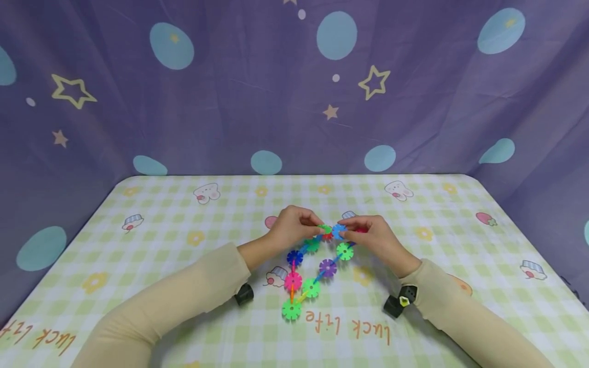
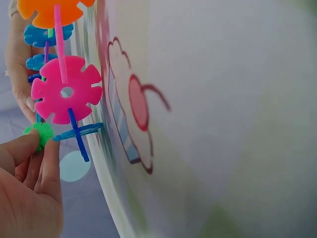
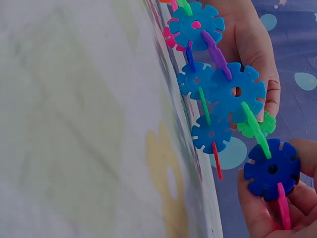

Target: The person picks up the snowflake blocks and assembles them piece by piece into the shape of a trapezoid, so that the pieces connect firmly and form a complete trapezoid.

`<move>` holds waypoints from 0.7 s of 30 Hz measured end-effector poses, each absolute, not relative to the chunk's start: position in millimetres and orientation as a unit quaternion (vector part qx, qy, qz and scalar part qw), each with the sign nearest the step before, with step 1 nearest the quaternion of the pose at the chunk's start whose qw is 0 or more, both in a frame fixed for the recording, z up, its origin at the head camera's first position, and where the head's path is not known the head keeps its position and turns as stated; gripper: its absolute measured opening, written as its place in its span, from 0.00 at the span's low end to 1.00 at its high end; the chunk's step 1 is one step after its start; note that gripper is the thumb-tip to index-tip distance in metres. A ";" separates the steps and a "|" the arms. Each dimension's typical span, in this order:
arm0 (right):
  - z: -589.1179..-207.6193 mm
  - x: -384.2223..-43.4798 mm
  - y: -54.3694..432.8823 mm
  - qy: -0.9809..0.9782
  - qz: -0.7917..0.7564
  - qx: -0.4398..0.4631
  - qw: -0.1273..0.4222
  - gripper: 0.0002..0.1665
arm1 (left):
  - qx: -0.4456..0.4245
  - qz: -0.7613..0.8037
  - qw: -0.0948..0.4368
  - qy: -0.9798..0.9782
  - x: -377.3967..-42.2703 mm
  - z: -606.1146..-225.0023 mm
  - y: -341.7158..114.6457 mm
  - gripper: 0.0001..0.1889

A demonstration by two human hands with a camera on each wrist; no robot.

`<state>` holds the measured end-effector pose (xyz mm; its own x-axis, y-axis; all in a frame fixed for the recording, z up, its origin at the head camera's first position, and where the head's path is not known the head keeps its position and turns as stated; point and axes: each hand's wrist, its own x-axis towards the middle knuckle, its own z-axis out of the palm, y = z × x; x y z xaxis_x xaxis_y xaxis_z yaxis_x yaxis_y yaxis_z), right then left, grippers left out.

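A chain of interlocking notched plastic discs in several colours hangs between the two hands, curving down to a green disc (image 1: 291, 309) nearest the person. My left hand (image 1: 291, 225) pinches a green disc (image 2: 40, 133) between thumb and fingers. Close beside it, my right hand (image 1: 378, 240) pinches a blue disc (image 3: 272, 168) by its edges. A pink link sticks out of that disc's lower side in the right wrist view. A pink disc (image 1: 293, 281) and a purple disc (image 1: 327, 268) lie on opposite sides of the loop. Whether the two held discs touch, I cannot tell.
Under the hands is a table with a green-and-white checked cloth (image 1: 184, 271) printed with cartoons and lettering. A purple curtain (image 1: 294, 102) stands behind the table's far edge. Small black devices (image 1: 244, 294) sit at both wrists.
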<state>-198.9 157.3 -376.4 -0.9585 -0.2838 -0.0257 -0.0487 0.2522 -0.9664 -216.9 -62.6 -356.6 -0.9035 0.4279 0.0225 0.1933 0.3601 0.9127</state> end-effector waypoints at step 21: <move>-375.9 -197.7 157.0 0.778 -0.612 -0.098 0.104 0.18 | 0.249 0.455 0.031 0.854 -216.9 -360.0 -58.4 0.02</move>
